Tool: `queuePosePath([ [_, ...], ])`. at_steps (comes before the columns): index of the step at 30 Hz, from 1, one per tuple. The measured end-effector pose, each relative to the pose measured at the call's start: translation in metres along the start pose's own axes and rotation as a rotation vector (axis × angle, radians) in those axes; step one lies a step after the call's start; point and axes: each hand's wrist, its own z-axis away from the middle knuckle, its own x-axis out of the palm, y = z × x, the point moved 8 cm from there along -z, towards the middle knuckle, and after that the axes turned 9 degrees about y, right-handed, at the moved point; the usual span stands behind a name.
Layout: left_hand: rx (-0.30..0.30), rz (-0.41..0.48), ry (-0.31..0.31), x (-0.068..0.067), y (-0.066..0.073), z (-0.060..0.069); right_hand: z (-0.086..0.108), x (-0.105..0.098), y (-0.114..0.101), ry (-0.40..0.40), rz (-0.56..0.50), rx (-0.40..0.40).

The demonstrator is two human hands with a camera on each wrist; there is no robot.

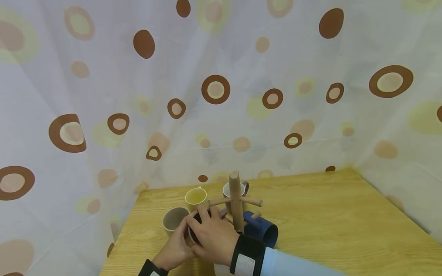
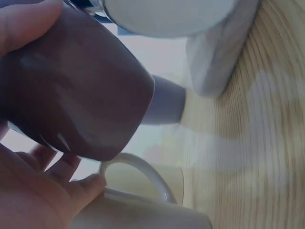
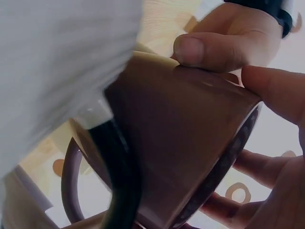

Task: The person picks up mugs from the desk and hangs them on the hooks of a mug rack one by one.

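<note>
Brown mug, tilted, gripped by both left hand and right hand: left thumb and fingers about its side, right ones at its rim. Just ahead of the right hand, wooden peg stand; contact with the mug hard to tell. To the right hand's right, blue mug. Just beyond the left hand, beige mug; farther off, yellow cup and, behind the stand, purple-handled mug.

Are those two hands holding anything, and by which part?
A dark mug, by its body: the left hand on the side, the right hand near the open end, neither on the handle.
</note>
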Motion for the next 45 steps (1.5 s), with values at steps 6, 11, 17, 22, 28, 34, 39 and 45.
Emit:
queuePosePath([
  [6,-0.014,-0.031,-0.002,0.001,-0.009,-0.001,0.002,0.008,-0.002,-0.020,0.072,-0.007],
  [11,-0.002,-0.064,0.015,0.002,-0.011,-0.002,0.002,0.011,-0.001,-0.039,0.048,0.004],
  [17,0.029,-0.100,0.042,-0.001,-0.011,-0.006,0.002,0.009,0.001,-0.062,-0.033,0.004],
  [22,0.025,-0.078,-0.004,0.000,-0.011,-0.014,0.001,0.008,0.003,-0.078,-0.042,-0.001],
  [28,0.004,-0.105,-0.034,0.000,-0.012,-0.015,0.002,0.010,0.005,-0.099,-0.056,-0.007],
  [34,-0.001,-0.108,-0.056,0.003,-0.011,-0.012,0.006,0.009,0.006,-0.090,-0.075,-0.025],
  [39,0.015,-0.118,-0.079,0.009,-0.013,-0.010,0.009,0.009,0.006,-0.083,-0.113,-0.044],
  [45,0.026,-0.075,-0.105,0.010,-0.014,-0.010,0.013,0.011,0.010,-0.110,-0.161,-0.049],
])
